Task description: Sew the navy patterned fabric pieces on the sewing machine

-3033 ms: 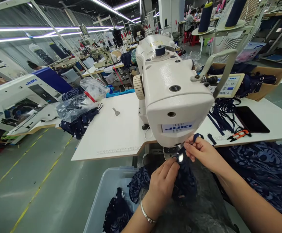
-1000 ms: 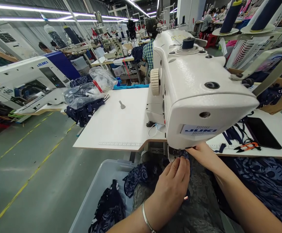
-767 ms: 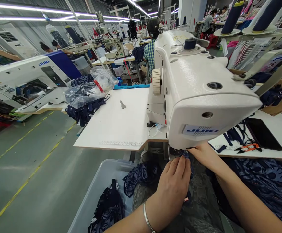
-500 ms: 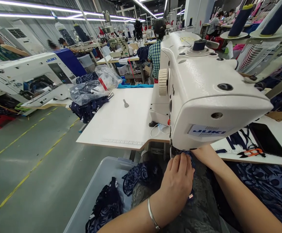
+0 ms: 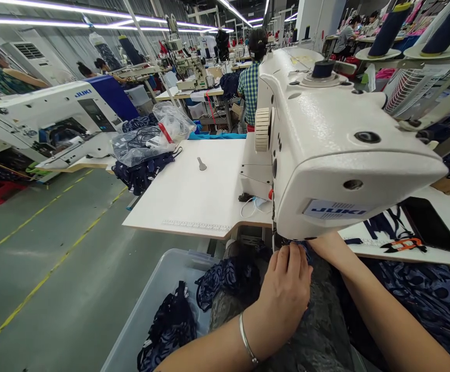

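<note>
A white JUKI sewing machine (image 5: 349, 155) stands over my hands, its head hiding part of the work. Below the needle area, my left hand (image 5: 287, 279), with a silver bangle at the wrist, has its fingers bent together over a navy patterned garment (image 5: 306, 250). Little of that garment shows, mostly along the far side of the fingers. My right hand (image 5: 324, 243) reaches in under the machine head from the right; only its wrist end is visible and its fingers are hidden. Dark cloth (image 5: 318, 310) lies over my lap beneath both hands.
A clear plastic bin (image 5: 151, 289) with navy garments (image 5: 174, 325) stands at left. On the white table (image 5: 217, 191) lie a small metal piece (image 5: 201, 164) and bagged items (image 5: 143, 142). Orange-handled snips (image 5: 403, 245) and a phone (image 5: 432, 225) lie right. A person (image 5: 250, 88) is ahead.
The camera view has shifted very slightly. My left hand stays at the needle area with its fingers still bent on the garment, and my right arm keeps its place.
</note>
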`<state>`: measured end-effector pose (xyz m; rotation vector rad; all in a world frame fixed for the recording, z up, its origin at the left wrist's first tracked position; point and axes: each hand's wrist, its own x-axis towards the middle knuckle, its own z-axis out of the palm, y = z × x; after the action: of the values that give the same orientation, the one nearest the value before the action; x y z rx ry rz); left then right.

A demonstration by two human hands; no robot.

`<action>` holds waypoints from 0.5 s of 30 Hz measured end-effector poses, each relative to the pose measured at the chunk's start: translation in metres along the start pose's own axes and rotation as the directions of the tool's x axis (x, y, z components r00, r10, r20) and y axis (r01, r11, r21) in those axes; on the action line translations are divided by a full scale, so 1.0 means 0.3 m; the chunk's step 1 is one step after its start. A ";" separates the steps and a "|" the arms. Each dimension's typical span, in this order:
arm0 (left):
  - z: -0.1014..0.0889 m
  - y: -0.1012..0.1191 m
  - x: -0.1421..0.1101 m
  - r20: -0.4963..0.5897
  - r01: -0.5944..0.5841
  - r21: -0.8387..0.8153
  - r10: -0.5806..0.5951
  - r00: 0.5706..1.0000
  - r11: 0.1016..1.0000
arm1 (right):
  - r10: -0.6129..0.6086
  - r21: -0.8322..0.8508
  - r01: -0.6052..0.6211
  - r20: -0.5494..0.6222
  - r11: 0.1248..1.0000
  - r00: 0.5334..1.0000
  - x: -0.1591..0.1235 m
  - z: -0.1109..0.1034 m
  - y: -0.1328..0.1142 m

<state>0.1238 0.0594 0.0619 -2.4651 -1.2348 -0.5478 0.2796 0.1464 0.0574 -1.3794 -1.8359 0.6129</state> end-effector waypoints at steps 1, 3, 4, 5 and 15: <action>0.001 -0.001 0.000 0.007 -0.006 -0.002 0.006 1.000 1.000 | 0.014 -0.002 -0.014 0.009 1.000 1.000 -0.001 0.001 0.002; 0.002 -0.002 0.000 0.028 -0.018 -0.013 0.019 0.999 1.000 | 0.028 0.001 -0.028 0.018 1.000 0.999 -0.003 0.004 0.009; 0.003 -0.002 0.000 0.036 -0.021 -0.016 0.021 0.999 1.000 | 0.027 0.005 -0.027 0.018 1.000 0.999 -0.003 0.006 0.013; 0.003 -0.001 -0.001 0.041 -0.020 -0.015 0.021 0.999 1.000 | 0.023 0.009 -0.024 0.013 1.000 1.000 -0.004 0.009 0.016; -0.016 -0.004 0.008 0.001 0.040 0.021 -0.040 0.999 0.999 | 0.051 -0.002 -0.051 0.022 0.999 0.998 -0.013 0.016 0.071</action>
<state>0.1233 0.0597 0.0674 -2.4289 -1.2858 -0.5409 0.2890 0.1496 0.0374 -1.4296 -1.8232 0.6553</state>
